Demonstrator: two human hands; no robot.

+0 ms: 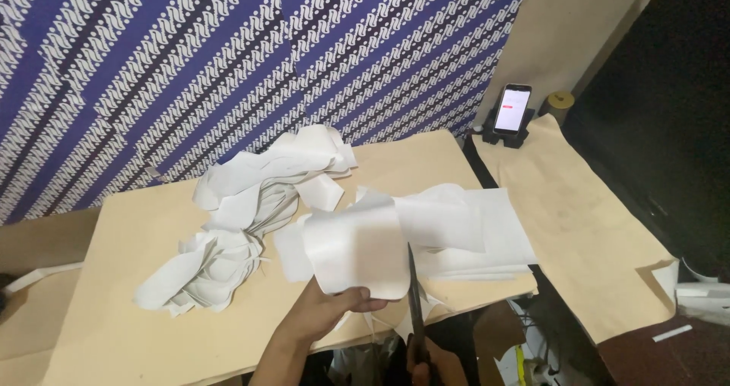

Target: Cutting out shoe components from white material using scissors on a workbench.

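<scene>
My left hand (328, 314) holds up a white paper sheet (357, 249) by its lower edge, over the near edge of the table. My right hand (420, 359) is mostly out of view at the bottom; it grips dark scissors (413, 295) whose blades point up along the sheet's right edge. Behind the held sheet lies a flat stack of white paper (487, 238).
A heap of cut white paper pieces (243, 226) lies on the tan paper-covered table (129, 317). A phone on a stand (512, 112) with a lit screen sits at the back right, by a blue patterned cloth wall (228, 59). Another tan sheet (578, 219) covers the right side.
</scene>
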